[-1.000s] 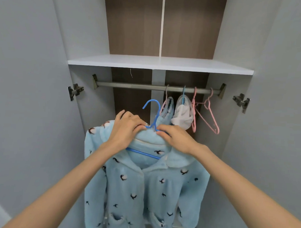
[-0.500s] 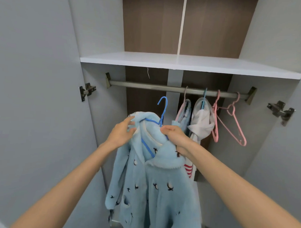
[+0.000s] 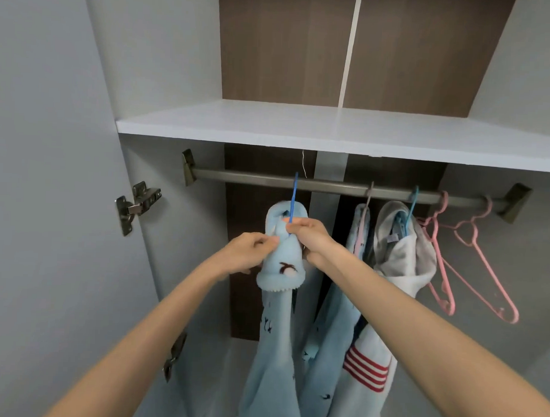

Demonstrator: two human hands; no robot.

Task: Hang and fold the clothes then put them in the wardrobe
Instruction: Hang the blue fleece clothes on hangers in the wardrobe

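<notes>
A light blue fleece pyjama top (image 3: 279, 317) with small dark bird prints hangs edge-on from a blue hanger (image 3: 294, 193), whose hook sits on the wardrobe rail (image 3: 253, 177). My left hand (image 3: 250, 251) pinches the top's collar from the left. On the right of the collar, my right hand (image 3: 310, 237) grips the fleece and the hanger's neck. The hanger's shoulders are hidden inside the garment.
Further right on the rail hang a second blue printed garment (image 3: 332, 319), a white garment with red stripes (image 3: 399, 262) and two bare pink hangers (image 3: 471, 262). A white shelf (image 3: 332, 129) runs above the rail. The open door's hinge (image 3: 136, 203) is at left.
The pyjama top has been turned from facing me to edge-on and lifted, and its blue hook now sits over the rail. Both hands rose with it.
</notes>
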